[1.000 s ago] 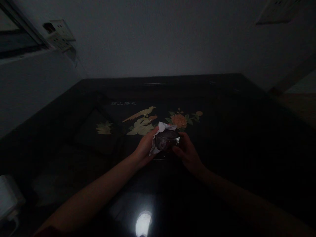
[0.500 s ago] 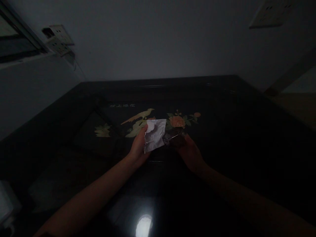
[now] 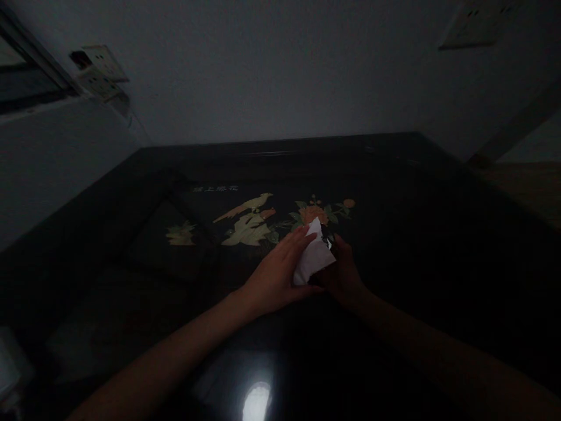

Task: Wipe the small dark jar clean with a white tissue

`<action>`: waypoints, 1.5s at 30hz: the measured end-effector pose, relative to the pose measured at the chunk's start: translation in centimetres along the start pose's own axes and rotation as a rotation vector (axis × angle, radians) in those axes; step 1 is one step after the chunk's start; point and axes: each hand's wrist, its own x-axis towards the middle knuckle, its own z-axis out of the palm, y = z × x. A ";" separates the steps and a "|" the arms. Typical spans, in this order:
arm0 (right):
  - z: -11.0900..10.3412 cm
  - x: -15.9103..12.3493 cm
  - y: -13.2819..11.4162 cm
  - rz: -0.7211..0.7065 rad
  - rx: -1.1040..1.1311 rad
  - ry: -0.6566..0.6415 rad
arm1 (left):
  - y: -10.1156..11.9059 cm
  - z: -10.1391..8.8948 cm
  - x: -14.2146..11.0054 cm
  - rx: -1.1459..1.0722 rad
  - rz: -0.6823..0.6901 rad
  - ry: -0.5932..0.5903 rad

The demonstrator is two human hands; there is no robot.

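Observation:
A white crumpled tissue [image 3: 313, 260] is between the thumb and fingers of my left hand [image 3: 274, 278]. The tissue lies against a dark, shiny object [image 3: 326, 237]. My right hand [image 3: 346, 272] is closed around that object from the other side. Tissue, fingers and deep shadow hide most of the object, so its kind cannot be made out. Both hands are over the middle of a glossy black tabletop [image 3: 197, 327].
A bird picture [image 3: 249, 222] and a flower picture [image 3: 313, 214] decorate the tabletop. Wall sockets [image 3: 104, 63] are at the left, and another socket plate [image 3: 473, 26] is at the upper right. A white object [image 3: 11, 365] stands at the lower left edge.
My left hand has moved right with the tissue, bringing it over the dark object. The tissue has turned and now covers part of it. My right hand stays near the same place.

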 end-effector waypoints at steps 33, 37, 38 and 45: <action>1.3 0.1 -1.2 0.230 0.659 0.055 | 0.5 1.2 -0.4 0.184 0.072 -0.007; 1.0 0.3 -1.4 0.235 0.692 0.024 | -0.1 1.1 -0.5 0.251 0.024 0.018; 0.9 0.3 -1.4 0.242 0.703 0.025 | -0.2 1.1 -0.6 0.277 0.018 0.017; 0.5 0.7 -1.5 0.312 0.717 0.010 | 0.9 0.8 -1.2 0.425 0.128 0.041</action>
